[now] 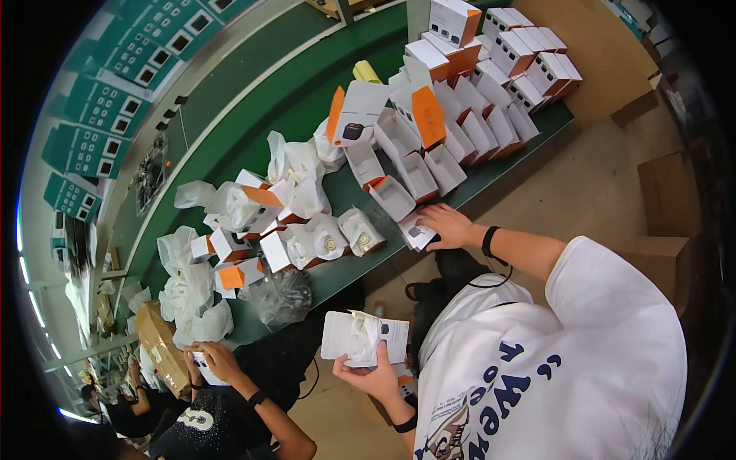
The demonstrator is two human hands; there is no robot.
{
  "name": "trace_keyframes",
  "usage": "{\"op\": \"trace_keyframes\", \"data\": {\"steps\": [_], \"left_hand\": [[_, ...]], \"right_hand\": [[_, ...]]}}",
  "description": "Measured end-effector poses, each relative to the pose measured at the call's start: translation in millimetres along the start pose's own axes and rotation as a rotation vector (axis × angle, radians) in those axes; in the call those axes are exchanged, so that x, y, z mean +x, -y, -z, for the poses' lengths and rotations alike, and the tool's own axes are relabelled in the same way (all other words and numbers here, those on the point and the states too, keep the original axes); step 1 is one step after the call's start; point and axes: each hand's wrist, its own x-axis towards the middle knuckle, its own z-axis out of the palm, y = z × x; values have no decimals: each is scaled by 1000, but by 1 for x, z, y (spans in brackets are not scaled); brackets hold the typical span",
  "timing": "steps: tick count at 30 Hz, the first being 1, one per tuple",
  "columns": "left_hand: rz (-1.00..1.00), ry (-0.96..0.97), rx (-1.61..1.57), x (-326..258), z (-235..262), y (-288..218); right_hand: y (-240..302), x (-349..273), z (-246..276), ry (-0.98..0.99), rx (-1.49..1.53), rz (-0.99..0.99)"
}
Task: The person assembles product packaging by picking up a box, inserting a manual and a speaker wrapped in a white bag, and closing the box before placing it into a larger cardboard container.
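My left hand point(373, 377) holds an open white box point(395, 337) from below, thumb on its near side. Its lid flap stands spread to the left. Inside the box sits something wrapped in translucent white plastic point(363, 337); what it is, I cannot make out. At the table's front edge, my right hand point(451, 227) grips a white printed leaflet point(418, 231) on a small stack, with fingers on top and thumb along the near edge. Just beyond it stands an open empty box point(392, 198).
Rows of open boxes point(479, 136) and closed boxes point(512, 52) fill the green table's point(341, 280) right side. Left are boxes with wrapped contents point(327, 239), white plastic bags point(188, 284) and a clear bag point(280, 297). Another person's hands point(217, 360) hold a white item. Cardboard cartons point(665, 195) stand right.
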Motion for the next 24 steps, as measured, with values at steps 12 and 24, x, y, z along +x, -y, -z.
{"op": "trace_keyframes", "data": {"steps": [12,24], "left_hand": [[15,24,29,1,-57,-16],[29,-12,10,4,-76,-28]], "right_hand": [[-24,12,12,131,-137,181],[-31,24,-20,3,-163,247]]}}
